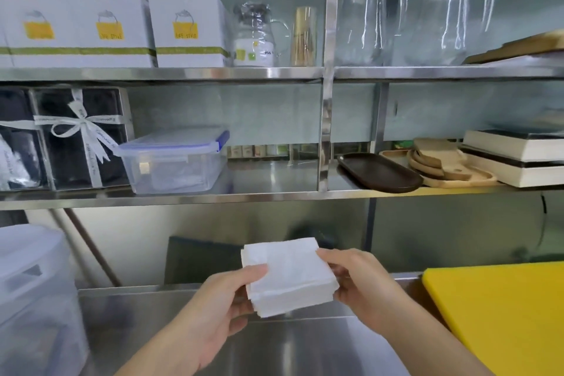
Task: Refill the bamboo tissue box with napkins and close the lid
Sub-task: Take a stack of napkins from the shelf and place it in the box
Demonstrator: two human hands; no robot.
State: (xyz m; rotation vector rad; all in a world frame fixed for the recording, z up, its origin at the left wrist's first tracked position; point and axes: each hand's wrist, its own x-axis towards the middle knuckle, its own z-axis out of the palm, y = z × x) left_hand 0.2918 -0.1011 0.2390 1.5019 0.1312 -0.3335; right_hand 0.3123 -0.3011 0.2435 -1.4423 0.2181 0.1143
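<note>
A square stack of white napkins (288, 276) is held up in front of me above the steel counter. My left hand (219, 302) grips its lower left edge, thumb on top. On the right edge sits my right hand (357, 281), pinching the stack with fingers behind it. No bamboo tissue box shows in this view.
A yellow cutting board (500, 314) lies at the right on the steel counter (305, 348). A large translucent plastic bin (33, 299) stands at the left. The steel shelf (274, 192) above carries a clear lidded container (174, 162), a dark oval tray (378, 172) and wooden boards (448, 165).
</note>
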